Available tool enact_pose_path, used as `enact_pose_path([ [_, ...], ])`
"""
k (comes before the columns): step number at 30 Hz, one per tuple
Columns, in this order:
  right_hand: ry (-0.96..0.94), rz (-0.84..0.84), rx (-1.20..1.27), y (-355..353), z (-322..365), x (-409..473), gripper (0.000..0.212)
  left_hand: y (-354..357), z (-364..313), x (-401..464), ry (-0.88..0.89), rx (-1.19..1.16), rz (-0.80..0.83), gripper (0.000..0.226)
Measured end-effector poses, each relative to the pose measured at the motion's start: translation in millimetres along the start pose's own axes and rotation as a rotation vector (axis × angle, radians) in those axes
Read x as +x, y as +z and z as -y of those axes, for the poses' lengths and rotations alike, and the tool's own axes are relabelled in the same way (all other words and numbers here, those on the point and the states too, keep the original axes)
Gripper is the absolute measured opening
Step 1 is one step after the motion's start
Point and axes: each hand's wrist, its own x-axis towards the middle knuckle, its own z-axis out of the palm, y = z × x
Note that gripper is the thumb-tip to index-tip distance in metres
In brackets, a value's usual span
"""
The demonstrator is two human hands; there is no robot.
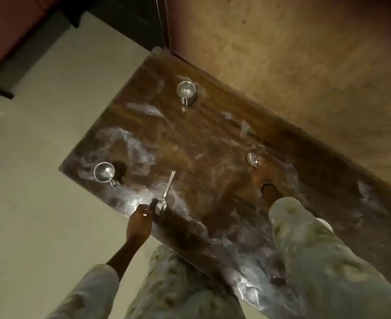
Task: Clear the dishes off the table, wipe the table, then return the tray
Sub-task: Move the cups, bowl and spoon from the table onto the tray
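Note:
A dark glossy wooden table (213, 146) carries two steel cups: one (185, 91) at the far side, one with a handle (104, 172) at the left corner. A long spoon (165, 194) lies near the front edge, bowl toward me. My left hand (140, 223) rests at that edge, fingers loosely curled just left of the spoon's bowl, holding nothing. A second spoon (251, 159) lies toward the right. My right hand (269, 192), motion-blurred, reaches out just below it. Whether it grips the handle is unclear. No tray is in view.
White smears and streaks cover much of the tabletop. A tan wall (305, 65) runs along the table's far side. Pale floor (40, 180) lies to the left. A small white object (326, 223) peeks out behind my right sleeve.

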Motion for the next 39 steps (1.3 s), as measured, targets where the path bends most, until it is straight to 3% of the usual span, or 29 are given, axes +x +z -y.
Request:
enact_pose_path([
  [5,0.031,-0.052,0.025,3.2,3.4,24.0,0.045,20.2,10.6,19.9,-0.153,0.028,-0.014,0.017],
  [8,0.020,-0.041,-0.026,8.8,1.2,30.7,0.030,25.8,16.9,28.4,-0.243,0.027,-0.022,0.019],
  [11,-0.002,-0.017,0.153,14.7,0.0,29.3,0.007,29.0,15.7,33.8,-0.295,-0.018,-0.010,0.024],
  [15,-0.070,-0.014,0.333,34.8,-11.8,22.3,0.019,35.3,22.2,48.7,-0.320,-0.099,0.083,0.048],
  [19,-0.123,0.044,0.427,44.6,13.9,-15.5,0.012,51.6,40.1,63.0,-0.371,-0.131,0.082,0.010],
  [22,-0.196,0.140,0.446,51.3,32.9,-46.9,0.011,38.9,8.6,46.5,-0.376,-0.201,0.044,0.012],
  [24,-0.264,0.234,0.426,50.6,46.3,-66.7,0.008,30.0,-8.5,34.0,-0.276,-0.146,0.012,0.005],
  [29,-0.425,0.384,0.435,35.4,67.6,-112.0,0.008,6.5,-31.7,-1.6,0.099,-0.062,-0.083,0.017],
  [35,-0.581,0.276,0.448,-5.3,73.9,-166.4,0.020,-16.1,-87.0,-67.0,0.438,-0.113,-0.147,0.022],
  [39,-0.618,0.146,0.376,-41.1,55.4,-208.9,0.023,-16.5,-119.9,-122.4,0.501,-0.261,-0.179,0.020],
])
